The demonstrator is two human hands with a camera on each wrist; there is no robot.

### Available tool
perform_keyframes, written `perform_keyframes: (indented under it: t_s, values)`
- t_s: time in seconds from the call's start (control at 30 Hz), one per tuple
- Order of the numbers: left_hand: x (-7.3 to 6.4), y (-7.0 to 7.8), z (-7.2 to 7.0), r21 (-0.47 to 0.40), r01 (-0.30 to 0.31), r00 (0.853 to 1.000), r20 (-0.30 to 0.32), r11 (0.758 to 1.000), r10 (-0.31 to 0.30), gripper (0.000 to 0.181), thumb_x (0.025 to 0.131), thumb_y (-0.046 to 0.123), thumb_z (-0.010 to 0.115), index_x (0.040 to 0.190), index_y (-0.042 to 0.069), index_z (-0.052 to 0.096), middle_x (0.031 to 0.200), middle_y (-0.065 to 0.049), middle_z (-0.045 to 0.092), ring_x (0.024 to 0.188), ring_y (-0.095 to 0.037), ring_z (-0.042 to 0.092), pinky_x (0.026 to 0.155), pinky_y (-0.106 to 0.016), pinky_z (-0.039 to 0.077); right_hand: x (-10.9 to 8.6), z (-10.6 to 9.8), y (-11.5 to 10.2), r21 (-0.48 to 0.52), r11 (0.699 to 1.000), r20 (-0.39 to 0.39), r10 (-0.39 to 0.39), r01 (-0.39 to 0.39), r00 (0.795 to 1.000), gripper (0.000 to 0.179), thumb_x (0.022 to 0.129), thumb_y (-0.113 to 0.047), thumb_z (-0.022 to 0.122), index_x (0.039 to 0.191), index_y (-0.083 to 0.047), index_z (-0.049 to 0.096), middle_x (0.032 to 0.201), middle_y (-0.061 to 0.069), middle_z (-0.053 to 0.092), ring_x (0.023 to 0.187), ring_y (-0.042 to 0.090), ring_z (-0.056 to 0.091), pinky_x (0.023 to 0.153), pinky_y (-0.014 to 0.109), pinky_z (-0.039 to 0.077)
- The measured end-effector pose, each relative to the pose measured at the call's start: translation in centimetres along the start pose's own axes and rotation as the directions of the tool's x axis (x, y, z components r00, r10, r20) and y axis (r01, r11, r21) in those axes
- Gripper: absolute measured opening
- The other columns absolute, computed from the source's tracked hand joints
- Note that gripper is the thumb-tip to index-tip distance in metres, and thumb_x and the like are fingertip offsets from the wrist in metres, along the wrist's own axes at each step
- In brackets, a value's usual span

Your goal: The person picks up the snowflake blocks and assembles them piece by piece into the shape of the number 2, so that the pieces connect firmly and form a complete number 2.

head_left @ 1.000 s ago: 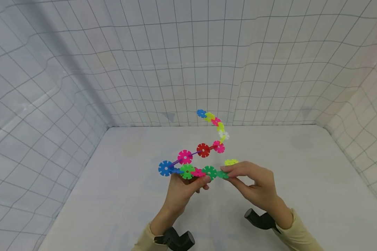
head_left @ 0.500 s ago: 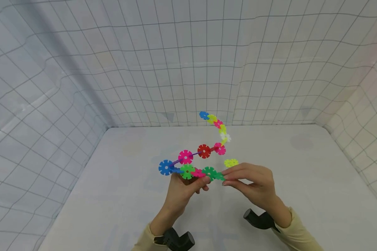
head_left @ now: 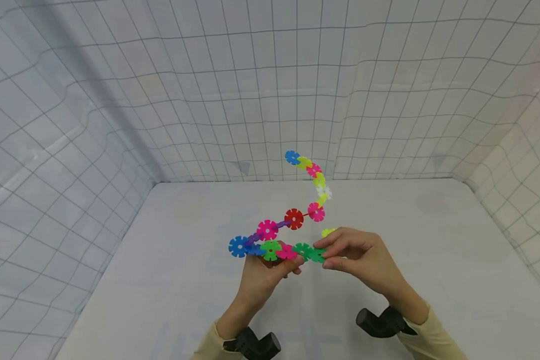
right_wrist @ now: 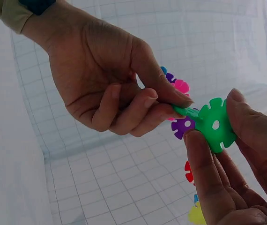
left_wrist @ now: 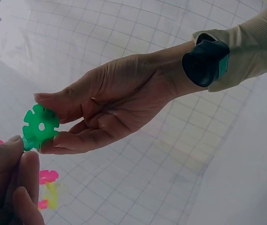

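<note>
A curved chain of interlocking plastic snowflake discs hangs from my hands, with a blue disc [head_left: 292, 157] at its far tip. My left hand [head_left: 262, 280] grips the near part of the chain. In the right wrist view its thumb and fingers pinch an edge-on green disc [right_wrist: 187, 111]. At the chain's near right end, my right hand [head_left: 364, 252] holds the last green disc [head_left: 317, 255] by its rim between thumb and fingers. That disc [left_wrist: 41, 126] faces the camera in the left wrist view. Pink, purple, red, white and yellow discs make up much of the chain.
A loose yellow disc [head_left: 327, 232] lies beyond the right fingers, partly hidden by them. The white tabletop [head_left: 171, 290] is bounded by grid-patterned sheets [head_left: 297, 90] at the back and sides. Black wrist devices [head_left: 257, 345] sit on both wrists.
The chain's far tip has risen while its near part has dipped slightly. My right fingers have shifted and spread around the end green disc, covering part of the yellow disc again.
</note>
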State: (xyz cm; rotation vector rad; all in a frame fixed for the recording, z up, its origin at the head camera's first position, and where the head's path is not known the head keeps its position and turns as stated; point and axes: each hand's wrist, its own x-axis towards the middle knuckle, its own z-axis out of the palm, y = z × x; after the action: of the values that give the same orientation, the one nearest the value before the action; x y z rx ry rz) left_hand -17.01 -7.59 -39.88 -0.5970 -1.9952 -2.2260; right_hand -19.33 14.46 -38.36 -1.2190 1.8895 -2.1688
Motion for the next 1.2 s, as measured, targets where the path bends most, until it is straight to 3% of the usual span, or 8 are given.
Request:
perform_keyframes:
  t_s: [0.13, 0.4, 0.63, 0.73, 0.83, 0.93, 1.07, 1.2]
  values:
    - [0.0, -0.1, 0.1, 0.008, -0.005, 1.0, 0.007, 1.0, 0.005, 0.021, 0.084, 0.01, 0.072, 0.092, -0.007, 0.062, 0.075, -0.021, 0.066, 0.065, -0.017, 0.068, 0.056, -0.026, 0.049, -0.1, -0.1, 0.0, 0.016, 1.0, 0.012, 0.025, -0.026, 1.0, 0.017, 0.08, 0.008, 0.069, 0.093, -0.003, 0.071, 0.103, 0.017, 0.065, 0.092, 0.028, 0.063, 0.07, 0.039, 0.055]
    - [0.0, 0.0, 0.1, 0.0, 0.01, 0.999, 0.03, 1.0, -0.01, 0.02, 0.085, 0.01, 0.071, 0.092, -0.007, 0.063, 0.077, -0.021, 0.066, 0.069, -0.02, 0.069, 0.059, -0.028, 0.05, 0.2, 0.0, 0.5, 0.017, 0.99, 0.036, -0.14, 0.14, 0.989, 0.023, 0.077, 0.012, 0.07, 0.096, -0.001, 0.072, 0.099, 0.015, 0.069, 0.091, 0.025, 0.066, 0.07, 0.036, 0.055]
    - [0.0, -0.1, 0.3, -0.022, 0.003, 0.998, 0.061, 1.0, -0.002, 0.019, 0.086, 0.008, 0.069, 0.096, -0.007, 0.063, 0.078, -0.01, 0.07, 0.072, -0.019, 0.069, 0.062, -0.029, 0.051, 0.2, 0.1, 0.6, 0.018, 0.986, 0.035, -0.167, 0.166, 0.985, 0.022, 0.078, 0.011, 0.07, 0.097, -0.001, 0.072, 0.099, 0.015, 0.069, 0.093, 0.025, 0.066, 0.07, 0.036, 0.055]
    - [0.0, 0.0, 0.3, -0.034, -0.018, 0.998, 0.055, 0.999, 0.02, 0.019, 0.086, 0.008, 0.07, 0.096, -0.006, 0.062, 0.079, -0.005, 0.071, 0.073, -0.019, 0.069, 0.061, -0.03, 0.051, 0.2, 0.1, 0.5, -0.009, 0.991, 0.034, -0.132, 0.132, 0.991, 0.022, 0.078, 0.01, 0.07, 0.097, -0.001, 0.071, 0.103, 0.016, 0.067, 0.096, 0.028, 0.064, 0.069, 0.036, 0.055]
    - [0.1, 0.0, 0.4, -0.027, -0.048, 0.998, 0.04, 0.998, 0.049, 0.019, 0.086, 0.007, 0.07, 0.095, -0.005, 0.06, 0.079, -0.004, 0.07, 0.073, -0.02, 0.069, 0.061, -0.029, 0.051, 0.2, 0.0, 0.3, -0.04, 0.998, 0.013, -0.049, 0.05, 0.999, 0.021, 0.079, 0.009, 0.071, 0.097, -0.002, 0.071, 0.106, 0.016, 0.066, 0.098, 0.031, 0.062, 0.069, 0.038, 0.055]
    - [0.1, 0.1, 0.3, -0.019, -0.04, 0.999, 0.022, 0.999, 0.04, 0.02, 0.085, 0.009, 0.071, 0.096, -0.004, 0.06, 0.079, -0.007, 0.07, 0.074, -0.02, 0.069, 0.061, -0.027, 0.051, 0.1, -0.1, 0.3, -0.055, 0.998, 0.001, 0.028, -0.027, 1.0, 0.021, 0.079, 0.007, 0.071, 0.097, -0.003, 0.069, 0.106, 0.015, 0.064, 0.1, 0.031, 0.06, 0.071, 0.04, 0.055]
    - [0.0, -0.1, 0.3, -0.011, -0.021, 1.0, 0.005, 1.0, 0.021, 0.024, 0.086, 0.009, 0.071, 0.1, -0.005, 0.058, 0.08, -0.016, 0.069, 0.074, -0.02, 0.069, 0.062, -0.027, 0.051, 0.1, -0.4, 0.4, -0.116, 0.992, 0.011, 0.049, -0.048, 0.999, 0.022, 0.079, 0.008, 0.071, 0.098, -0.004, 0.069, 0.105, 0.013, 0.065, 0.098, 0.028, 0.061, 0.075, 0.038, 0.054]
    - [0.2, -0.1, 0.2, -0.017, -0.026, 0.999, -0.038, 1.0, 0.025, 0.026, 0.086, 0.009, 0.07, 0.1, -0.006, 0.054, 0.08, -0.011, 0.07, 0.073, -0.019, 0.069, 0.061, -0.027, 0.051, 0.3, -1.7, 0.7, -0.238, 0.968, -0.023, 0.081, -0.084, 0.996, 0.022, 0.082, 0.006, 0.069, 0.1, -0.007, 0.069, 0.105, 0.008, 0.066, 0.099, 0.026, 0.061, 0.081, 0.036, 0.052]
